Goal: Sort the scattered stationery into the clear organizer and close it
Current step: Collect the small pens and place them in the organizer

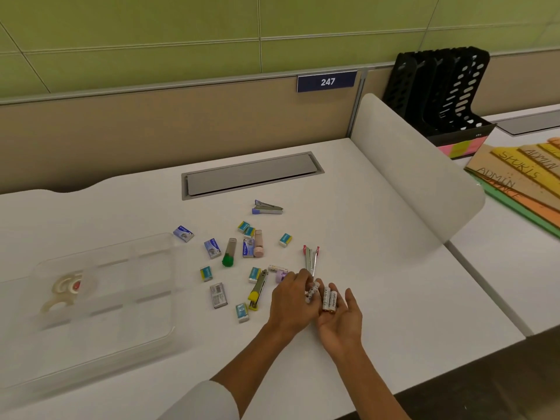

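My left hand (289, 301) pinches a white battery (312, 291) at its fingertips, just over my right hand (341, 321). That hand lies palm up on the table with two more white batteries (330, 301) resting across its fingers. The clear organizer (145, 253) stands open at the left, with tape rolls (65, 287) in one compartment. Scattered between are several small staple boxes (212, 247), a green-capped glue stick (228, 253), a pink one (258, 244), a yellow stapler (257, 291), a red stapler (311, 259) and a purple stapler (266, 207).
A grey cable hatch (251, 174) is set into the white desk behind the clutter. A white divider panel (418, 177) curves along the right side. Beyond it stand black file racks (439, 89) and labelled cardboard folders (521, 171). The desk's front edge runs close below my hands.
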### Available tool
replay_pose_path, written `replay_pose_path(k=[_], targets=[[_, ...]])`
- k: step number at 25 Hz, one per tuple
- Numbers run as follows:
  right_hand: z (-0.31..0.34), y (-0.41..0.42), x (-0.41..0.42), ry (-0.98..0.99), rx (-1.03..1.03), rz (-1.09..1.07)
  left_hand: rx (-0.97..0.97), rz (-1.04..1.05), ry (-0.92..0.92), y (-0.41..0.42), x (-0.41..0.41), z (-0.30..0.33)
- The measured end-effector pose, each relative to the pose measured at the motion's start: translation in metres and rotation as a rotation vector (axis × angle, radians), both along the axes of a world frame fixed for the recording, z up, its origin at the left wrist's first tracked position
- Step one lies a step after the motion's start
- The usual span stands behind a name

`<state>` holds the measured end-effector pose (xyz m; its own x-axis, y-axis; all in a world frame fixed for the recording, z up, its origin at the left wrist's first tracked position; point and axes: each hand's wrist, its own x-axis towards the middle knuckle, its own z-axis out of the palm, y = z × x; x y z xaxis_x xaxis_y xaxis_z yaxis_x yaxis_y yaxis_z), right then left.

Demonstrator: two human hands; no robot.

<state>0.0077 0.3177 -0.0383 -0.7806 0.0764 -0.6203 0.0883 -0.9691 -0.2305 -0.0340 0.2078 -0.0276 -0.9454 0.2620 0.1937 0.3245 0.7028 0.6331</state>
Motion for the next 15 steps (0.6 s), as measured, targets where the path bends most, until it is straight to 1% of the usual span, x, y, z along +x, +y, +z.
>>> replay_pose_path(k=[3,6,8,10,13,15], targets=[[0.004,-0.01,-0.008,0.003,0.016,0.041,0.071,-0.033,0.02,-0.006,-0.005,0.005],[0.007,-0.018,-0.012,0.005,-0.019,0.049,0.12,0.054,0.072,-0.02,-0.023,0.008],[0.007,-0.021,-0.013,0.011,-0.064,0.038,0.074,0.108,0.058,-0.033,-0.041,0.01],[0.008,-0.022,-0.015,0.008,-0.092,0.021,-0.112,0.063,0.004,-0.045,-0.06,0.012],[0.007,-0.022,-0.019,0.01,-0.11,-0.004,-0.465,-0.123,-0.105,-0.055,-0.084,0.012],[0.009,-0.023,-0.022,0.01,-0.119,-0.019,-0.653,-0.237,-0.108,-0.054,-0.093,0.013]])
